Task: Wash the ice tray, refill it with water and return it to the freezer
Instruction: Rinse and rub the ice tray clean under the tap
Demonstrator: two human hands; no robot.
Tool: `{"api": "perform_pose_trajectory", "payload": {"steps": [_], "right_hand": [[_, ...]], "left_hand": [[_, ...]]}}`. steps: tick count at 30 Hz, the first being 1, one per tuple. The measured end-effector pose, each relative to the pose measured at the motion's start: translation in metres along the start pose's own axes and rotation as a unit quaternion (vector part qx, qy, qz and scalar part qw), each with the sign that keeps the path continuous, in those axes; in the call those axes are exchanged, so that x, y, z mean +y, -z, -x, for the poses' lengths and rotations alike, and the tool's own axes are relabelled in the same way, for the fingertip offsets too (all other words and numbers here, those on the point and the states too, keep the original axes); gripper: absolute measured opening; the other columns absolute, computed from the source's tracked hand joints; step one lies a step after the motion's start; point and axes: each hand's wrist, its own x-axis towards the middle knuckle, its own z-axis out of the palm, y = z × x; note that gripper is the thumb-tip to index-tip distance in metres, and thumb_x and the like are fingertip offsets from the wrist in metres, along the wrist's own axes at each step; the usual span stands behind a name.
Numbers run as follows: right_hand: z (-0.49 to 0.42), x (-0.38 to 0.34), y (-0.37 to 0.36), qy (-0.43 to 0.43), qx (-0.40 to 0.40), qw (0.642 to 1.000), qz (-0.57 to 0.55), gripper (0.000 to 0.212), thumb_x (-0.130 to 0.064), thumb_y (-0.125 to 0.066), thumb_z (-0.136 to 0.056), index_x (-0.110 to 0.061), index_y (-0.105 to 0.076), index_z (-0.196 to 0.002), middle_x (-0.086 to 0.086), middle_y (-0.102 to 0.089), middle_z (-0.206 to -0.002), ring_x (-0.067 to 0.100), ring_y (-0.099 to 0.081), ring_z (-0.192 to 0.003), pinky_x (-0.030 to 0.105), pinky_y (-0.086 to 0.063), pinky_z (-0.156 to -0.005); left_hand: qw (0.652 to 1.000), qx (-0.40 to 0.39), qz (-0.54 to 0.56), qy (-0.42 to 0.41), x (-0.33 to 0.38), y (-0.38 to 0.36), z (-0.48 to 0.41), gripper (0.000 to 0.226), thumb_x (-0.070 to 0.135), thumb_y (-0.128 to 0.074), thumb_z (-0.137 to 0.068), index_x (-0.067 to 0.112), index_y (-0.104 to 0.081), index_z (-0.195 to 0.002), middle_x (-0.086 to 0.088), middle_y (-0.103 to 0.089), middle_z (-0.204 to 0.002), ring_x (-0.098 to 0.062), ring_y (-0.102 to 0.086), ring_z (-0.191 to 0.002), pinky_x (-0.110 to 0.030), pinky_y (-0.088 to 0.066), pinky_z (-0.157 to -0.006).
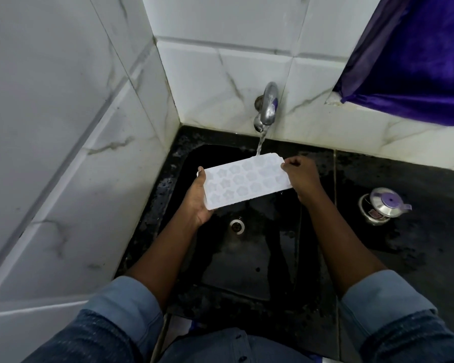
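Observation:
A white ice tray (247, 179) with several flower-shaped cells is held level over the black sink (249, 273). My left hand (198, 203) grips its near-left end from below, thumb on the rim. My right hand (300, 176) pinches the far-right end. A chrome tap (267, 107) on the tiled wall runs water (260, 144) onto the tray's far edge.
A steel container with a purple-topped lid (383, 206) stands on the wet black counter (404, 258) to the right of the sink. White marble-look tiled walls (63, 127) close in at the left and back. A purple cloth (414, 56) hangs at the upper right. The sink drain (237, 225) lies below the tray.

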Motion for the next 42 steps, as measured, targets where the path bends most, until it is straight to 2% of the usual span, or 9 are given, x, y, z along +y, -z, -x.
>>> {"api": "perform_pose_trajectory", "payload": {"steps": [7,12,15,20,24,31,35,37,42], "right_hand": [[0.016,0.007,0.014,0.082,0.046,0.987,0.133,0.023,-0.017,-0.062,-0.094,-0.007,-0.069,-0.115,0.009,-0.070,-0.111,0.030,-0.064,-0.108,0.032,-0.043,-0.085],[0.037,0.017,-0.017,0.229,-0.019,0.861,0.454,0.076,-0.053,-0.021,-0.101,-0.003,-0.040,-0.155,0.027,-0.038,-0.159,0.044,-0.034,-0.149,0.060,-0.013,-0.124],[0.051,0.015,-0.036,0.230,-0.069,0.840,0.487,0.090,-0.062,-0.003,-0.099,-0.001,-0.017,-0.163,0.023,-0.014,-0.171,0.037,-0.007,-0.160,0.056,0.010,-0.125],[0.083,0.001,-0.064,0.313,-0.181,0.807,0.467,0.081,-0.057,-0.021,-0.108,-0.002,-0.006,-0.165,0.022,-0.004,-0.172,0.035,-0.002,-0.160,0.046,0.001,-0.129],[0.098,0.004,-0.073,0.425,-0.283,0.735,0.447,0.080,-0.058,-0.012,-0.104,-0.008,-0.011,-0.166,0.014,-0.005,-0.173,0.027,-0.002,-0.161,0.038,0.001,-0.129],[0.066,-0.012,-0.054,0.318,-0.234,0.791,0.467,0.096,-0.073,-0.004,-0.097,-0.007,0.000,-0.166,0.015,0.004,-0.173,0.027,0.006,-0.161,0.040,0.006,-0.129],[0.100,-0.010,-0.070,0.424,-0.307,0.722,0.453,0.106,-0.081,0.001,-0.092,-0.005,-0.005,-0.165,0.016,0.001,-0.173,0.028,0.004,-0.160,0.039,0.004,-0.129],[0.096,-0.007,-0.067,0.444,-0.316,0.708,0.450,0.103,-0.080,-0.003,-0.094,-0.007,-0.005,-0.166,0.014,0.000,-0.173,0.025,0.003,-0.161,0.039,0.002,-0.130],[0.061,-0.004,-0.047,0.334,-0.227,0.792,0.457,0.107,-0.083,-0.002,-0.092,-0.005,-0.001,-0.165,0.017,0.002,-0.173,0.027,0.005,-0.161,0.048,-0.004,-0.130]], "left_hand": [[1.000,0.017,0.021,0.006,-0.012,-0.018,0.002,0.074,0.067,-0.034,-0.105,0.008,-0.063,-0.139,-0.019,-0.072,-0.132,-0.038,-0.072,-0.118,-0.055,-0.057,-0.097],[0.999,0.039,0.028,-0.007,-0.016,-0.029,0.003,0.075,0.068,-0.030,-0.106,0.007,-0.065,-0.134,-0.019,-0.075,-0.124,-0.037,-0.074,-0.111,-0.051,-0.057,-0.097],[0.998,0.033,0.048,-0.012,-0.018,-0.027,0.006,0.079,0.070,-0.029,-0.105,0.005,-0.065,-0.134,-0.022,-0.073,-0.129,-0.039,-0.073,-0.113,-0.052,-0.056,-0.099],[0.996,-0.021,0.087,-0.004,-0.023,-0.022,0.013,0.093,0.076,-0.025,-0.101,0.002,-0.052,-0.151,-0.025,-0.061,-0.146,-0.039,-0.064,-0.127,-0.055,-0.037,-0.120],[0.994,0.052,0.100,-0.005,-0.031,-0.013,0.010,0.095,0.079,-0.025,-0.100,0.003,-0.055,-0.149,-0.024,-0.064,-0.143,-0.037,-0.064,-0.129,-0.052,-0.039,-0.121],[0.994,0.061,0.087,-0.029,-0.029,-0.002,0.007,0.098,0.083,-0.022,-0.097,0.006,-0.058,-0.146,-0.024,-0.065,-0.142,-0.043,-0.061,-0.132,-0.060,-0.041,-0.119],[0.992,0.050,0.110,-0.023,-0.029,-0.008,0.008,0.097,0.079,-0.019,-0.101,0.002,-0.057,-0.144,-0.022,-0.073,-0.126,-0.036,-0.072,-0.114,-0.050,-0.052,-0.102],[0.991,0.055,0.116,-0.024,-0.029,-0.005,0.009,0.098,0.080,-0.021,-0.100,0.000,-0.060,-0.140,-0.025,-0.071,-0.129,-0.039,-0.068,-0.119,-0.053,-0.047,-0.112],[0.992,0.094,0.071,-0.044,-0.028,0.002,0.008,0.091,0.081,-0.023,-0.099,0.010,-0.064,-0.140,-0.020,-0.072,-0.132,-0.042,-0.068,-0.123,-0.060,-0.047,-0.113]]}}
